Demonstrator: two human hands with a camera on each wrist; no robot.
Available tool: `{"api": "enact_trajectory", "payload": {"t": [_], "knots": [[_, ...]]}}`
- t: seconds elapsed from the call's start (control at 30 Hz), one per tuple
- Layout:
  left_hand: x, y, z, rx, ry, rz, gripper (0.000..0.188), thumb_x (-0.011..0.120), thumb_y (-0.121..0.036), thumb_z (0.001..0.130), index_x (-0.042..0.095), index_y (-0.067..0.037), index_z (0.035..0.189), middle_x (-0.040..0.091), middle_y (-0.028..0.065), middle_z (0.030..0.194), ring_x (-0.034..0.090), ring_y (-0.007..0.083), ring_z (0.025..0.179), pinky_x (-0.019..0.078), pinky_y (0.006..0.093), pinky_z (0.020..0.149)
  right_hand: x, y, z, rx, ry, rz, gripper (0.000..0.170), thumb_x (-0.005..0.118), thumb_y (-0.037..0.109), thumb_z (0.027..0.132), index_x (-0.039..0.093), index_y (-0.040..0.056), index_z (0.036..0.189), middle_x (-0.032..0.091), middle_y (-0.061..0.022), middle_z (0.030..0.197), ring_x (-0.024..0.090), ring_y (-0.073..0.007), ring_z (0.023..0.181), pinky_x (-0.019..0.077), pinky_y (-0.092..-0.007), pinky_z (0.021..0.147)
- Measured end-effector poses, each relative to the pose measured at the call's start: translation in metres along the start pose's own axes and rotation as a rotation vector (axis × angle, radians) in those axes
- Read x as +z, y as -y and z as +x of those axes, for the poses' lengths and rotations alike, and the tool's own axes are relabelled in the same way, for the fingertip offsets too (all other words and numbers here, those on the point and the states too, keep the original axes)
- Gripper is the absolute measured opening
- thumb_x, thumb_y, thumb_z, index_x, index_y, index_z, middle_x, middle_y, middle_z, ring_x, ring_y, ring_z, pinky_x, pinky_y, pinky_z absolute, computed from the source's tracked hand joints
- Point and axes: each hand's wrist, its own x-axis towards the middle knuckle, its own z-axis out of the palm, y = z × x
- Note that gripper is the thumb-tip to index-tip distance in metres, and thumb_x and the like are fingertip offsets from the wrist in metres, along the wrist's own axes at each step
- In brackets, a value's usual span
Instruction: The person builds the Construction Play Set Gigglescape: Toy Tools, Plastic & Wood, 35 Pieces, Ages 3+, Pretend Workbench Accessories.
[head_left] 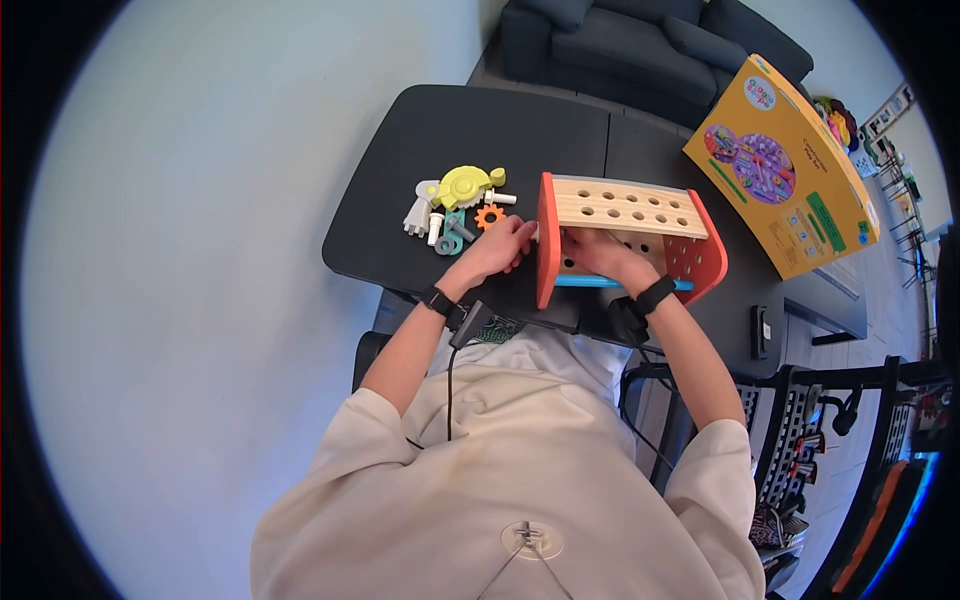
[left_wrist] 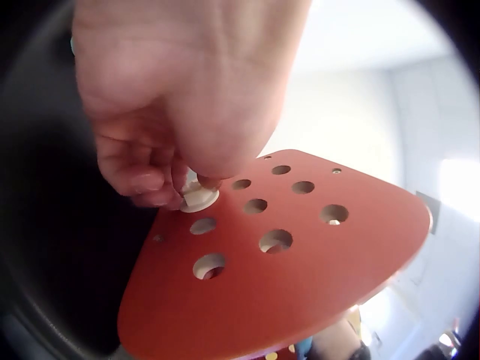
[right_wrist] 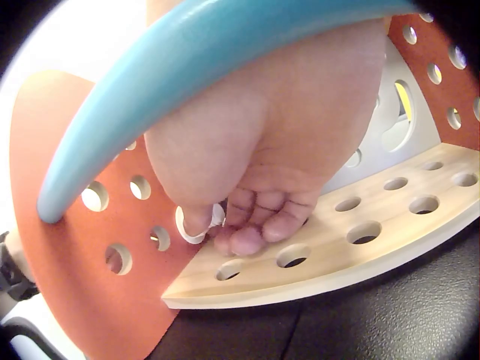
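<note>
A toy toolbox has a perforated red end panel (left_wrist: 300, 247), wooden boards (head_left: 625, 208) with holes and a blue rod (head_left: 600, 282). At the outer face of the left end panel, my left hand (head_left: 497, 247) pinches a white bolt head (left_wrist: 201, 198) that sits against one of the holes. My right hand (head_left: 605, 252) reaches inside the box, under the upper board. Its thumb and fingers grip a white ring-shaped nut (right_wrist: 189, 226) at that panel's inner face, low down near the bottom board (right_wrist: 330, 255). The fingers partly cover the nut.
Left of the box lie a yellow-green toy piece (head_left: 465, 187), a grey claw-shaped piece (head_left: 418, 212), an orange gear (head_left: 489, 217), white bolts (head_left: 435, 229) and teal pieces (head_left: 450, 243). A large yellow carton (head_left: 780, 165) stands at the right of the black table (head_left: 400, 140).
</note>
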Motion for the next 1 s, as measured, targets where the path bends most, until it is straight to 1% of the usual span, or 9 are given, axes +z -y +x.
{"api": "enact_trajectory", "payload": {"t": [0.4, 0.47, 0.7, 0.77, 0.8, 0.9, 0.93, 0.97, 1.0], "knots": [[0.002, 0.005, 0.001, 0.056, 0.035, -0.167, 0.03, 0.051, -0.033, 0.116, 0.058, -0.004, 0.113, 0.061, 0.002, 0.093, 0.054, 0.0077, 0.07, 0.044, 0.0251, 0.06, -0.001, 0.003, 0.0, 0.018, 0.011, -0.001, 0.031, 0.068, 0.019, 0.104, 0.063, 0.0036, 0.13, 0.071, -0.0159, 0.114, 0.07, -0.033, 0.105, 0.0549, -0.0459, 0.093], [0.002, 0.006, 0.002, 0.069, 0.036, -0.183, 0.028, 0.05, -0.03, 0.116, 0.056, -0.002, 0.116, 0.062, 0.0032, 0.093, 0.058, 0.0086, 0.072, 0.0482, 0.0258, 0.061, -0.003, 0.003, 0.001, 0.021, 0.026, 0.003, 0.031, 0.068, 0.019, 0.104, 0.063, 0.0042, 0.13, 0.071, -0.016, 0.113, 0.07, -0.0329, 0.104, 0.0548, -0.0461, 0.093], [0.007, -0.001, -0.008, 0.082, -0.019, -0.115, 0.03, 0.048, -0.029, 0.116, 0.056, -0.001, 0.121, 0.068, 0.007, 0.104, 0.062, 0.0099, 0.072, 0.05, 0.0264, 0.059, -0.011, 0.005, -0.01, -0.031, -0.044, -0.064, 0.027, 0.065, 0.019, 0.105, 0.066, 0.0051, 0.128, 0.072, -0.0189, 0.113, 0.07, -0.037, 0.107, 0.0549, -0.0468, 0.094], [0.009, -0.001, -0.016, 0.099, -0.077, -0.125, 0.035, 0.048, -0.031, 0.115, 0.056, 0.001, 0.129, 0.07, 0.0084, 0.109, 0.064, 0.0103, 0.072, 0.051, 0.0268, 0.059, -0.036, 0.049, -0.037, 0.086, -0.015, -0.114, 0.024, 0.063, 0.017, 0.104, 0.068, 0.0065, 0.126, 0.072, -0.0195, 0.114, 0.069, -0.0393, 0.11, 0.0556, -0.0471, 0.095], [0.007, 0.0, -0.017, 0.09, -0.078, -0.104, 0.042, 0.048, -0.033, 0.115, 0.055, 0.002, 0.138, 0.069, 0.0095, 0.113, 0.066, 0.0117, 0.076, 0.0527, 0.0278, 0.062, -0.044, 0.059, -0.049, 0.092, -0.015, -0.117, 0.024, 0.063, 0.017, 0.104, 0.068, 0.0065, 0.126, 0.072, -0.0195, 0.114, 0.069, -0.0393, 0.11, 0.0556, -0.0471, 0.095], [0.005, -0.001, -0.027, 0.153, -0.135, -0.07, 0.044, 0.048, -0.033, 0.115, 0.054, 0.002, 0.141, 0.067, 0.0112, 0.12, 0.067, 0.0127, 0.08, 0.0534, 0.0283, 0.063, -0.071, 0.091, -0.092, 0.064, -0.044, -0.288, 0.026, 0.064, 0.011, 0.103, 0.069, 0.0048, 0.128, 0.072, -0.0201, 0.114, 0.07, -0.0373, 0.109, 0.0556, -0.0432, 0.093], [0.002, -0.004, -0.032, 0.156, -0.112, -0.068, 0.049, 0.049, -0.034, 0.115, 0.052, 0.003, 0.147, 0.063, 0.0147, 0.134, 0.069, 0.0177, 0.096, 0.0566, 0.0324, 0.08, -0.083, 0.11, -0.107, 0.049, -0.097, -0.292, 0.023, 0.064, 0.01, 0.102, 0.071, 0.0054, 0.123, 0.072, -0.0179, 0.112, 0.07, -0.0365, 0.109, 0.0563, -0.044, 0.093], [0.001, -0.005, -0.035, 0.155, -0.105, -0.076, 0.049, 0.049, -0.034, 0.115, 0.052, 0.003, 0.147, 0.063, 0.0147, 0.134, 0.069, 0.0177, 0.096, 0.0566, 0.0324, 0.08, -0.094, 0.125, -0.121, 0.033, -0.149, -0.296, 0.02, 0.063, 0.009, 0.101, 0.073, 0.006, 0.118, 0.072, -0.0157, 0.111, 0.07, -0.0358, 0.109, 0.057, -0.0448, 0.093], [0.0, -0.005, -0.038, 0.219, -0.116, -0.06, 0.051, 0.049, -0.035, 0.115, 0.051, 0.003, 0.149, 0.06, 0.0163, 0.139, 0.067, 0.0207, 0.107, 0.0543, 0.0347, 0.091, -0.104, 0.133, -0.133, 0.042, -0.277, -0.274, 0.019, 0.064, 0.007, 0.1, 0.073, 0.0054, 0.117, 0.07, -0.0146, 0.108, 0.07, -0.0347, 0.106, 0.0571, -0.044, 0.091]]}}
